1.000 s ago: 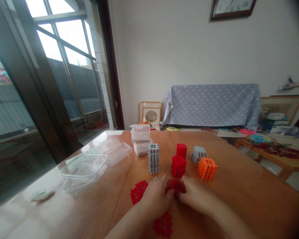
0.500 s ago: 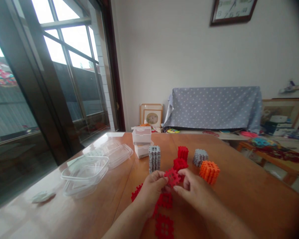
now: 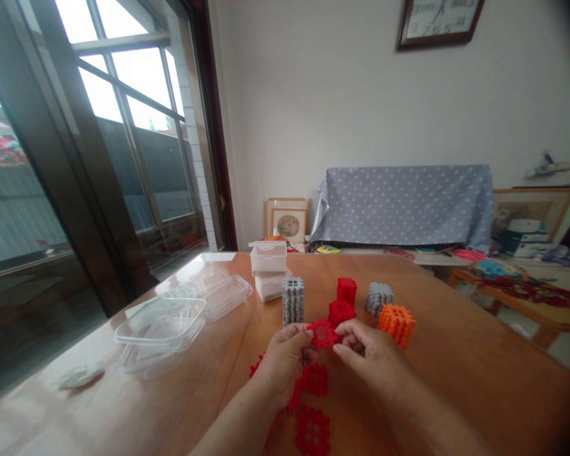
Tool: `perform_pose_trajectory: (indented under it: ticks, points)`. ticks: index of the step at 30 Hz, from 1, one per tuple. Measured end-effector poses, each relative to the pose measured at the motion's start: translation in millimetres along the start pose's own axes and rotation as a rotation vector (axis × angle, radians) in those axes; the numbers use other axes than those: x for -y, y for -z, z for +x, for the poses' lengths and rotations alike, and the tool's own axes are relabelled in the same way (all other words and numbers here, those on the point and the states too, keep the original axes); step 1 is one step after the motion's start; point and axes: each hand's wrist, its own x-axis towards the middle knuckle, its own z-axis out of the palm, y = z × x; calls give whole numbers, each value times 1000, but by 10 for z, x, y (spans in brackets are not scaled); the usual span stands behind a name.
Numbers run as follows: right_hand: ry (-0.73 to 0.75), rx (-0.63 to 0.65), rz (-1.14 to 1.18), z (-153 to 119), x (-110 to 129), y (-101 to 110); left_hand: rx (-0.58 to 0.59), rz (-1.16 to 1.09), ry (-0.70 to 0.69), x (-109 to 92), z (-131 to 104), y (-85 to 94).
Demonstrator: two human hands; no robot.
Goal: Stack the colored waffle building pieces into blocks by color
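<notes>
On wooden table [image 3: 456,373]: our left hand [image 3: 282,364] and right hand [image 3: 368,354] both pinch red grid tile [image 3: 322,334], raised above loose red tiles [image 3: 312,405]. Window [image 3: 123,114] left, draped sofa [image 3: 403,202] behind.

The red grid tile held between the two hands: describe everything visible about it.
The red grid tile is a flat square piece that looks like plastic, with square holes and notched edges. It is lifted off the wooden table, tilted with its face partly toward the camera. The left hand pinches its left edge and the right hand its right edge. Similar red tiles lie below it; a red cube stands just behind.
</notes>
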Motion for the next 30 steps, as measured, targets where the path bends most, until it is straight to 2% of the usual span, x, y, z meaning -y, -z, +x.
perform_pose_trajectory:
  ticks: [6,8,12,15,19,24,30]
  points:
    - [-31,-5,86,32,-47,-5,18,-39,10,-21,0,5]
    - [-62,14,193,43,-66,-14,26,-49,5,-19,2,7]
    - [-217,73,461,51,-79,-39,53,-35,-26,-9,14,3]
    - [-323,65,543,44,-65,-43,81,-20,-56,-7,22,-7]
    - [-365,-44,643,65,-77,39,77,-16,-82,-27,26,-2]
    - [-380,-242,707,207,-269,207,1,75,-110,-44,52,50]
    - [-380,-260,701,352,-433,223,-48,152,-93,-25,79,47]
